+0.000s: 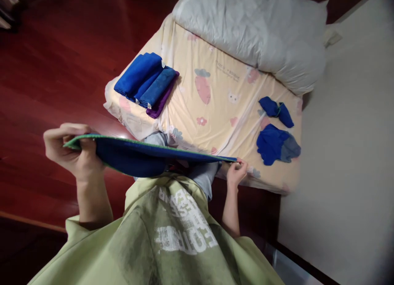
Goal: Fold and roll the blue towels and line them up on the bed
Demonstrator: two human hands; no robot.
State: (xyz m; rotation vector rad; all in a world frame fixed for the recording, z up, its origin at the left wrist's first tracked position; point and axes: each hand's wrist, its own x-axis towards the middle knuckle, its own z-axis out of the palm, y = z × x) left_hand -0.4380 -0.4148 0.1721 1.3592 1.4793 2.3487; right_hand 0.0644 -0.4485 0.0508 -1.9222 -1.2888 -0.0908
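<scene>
Left hand (72, 149) pinched one corner of a blue cloth (138, 158), right hand (236, 172) pinched the opposite corner; cloth was stretched flat between them above the lap. Beyond, on the mattress (221, 112): folded blue towels (146, 83) left, crumpled blue cloths (277, 143) right, grey pillow (258, 30) at head.

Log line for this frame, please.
left hand grips blue cloth | right hand pinches other edge | folded stack on bed

Bed (215, 100) bears folded towels (147, 82), 2 crumpled cloths (277, 143), duvet (261, 30)
</scene>
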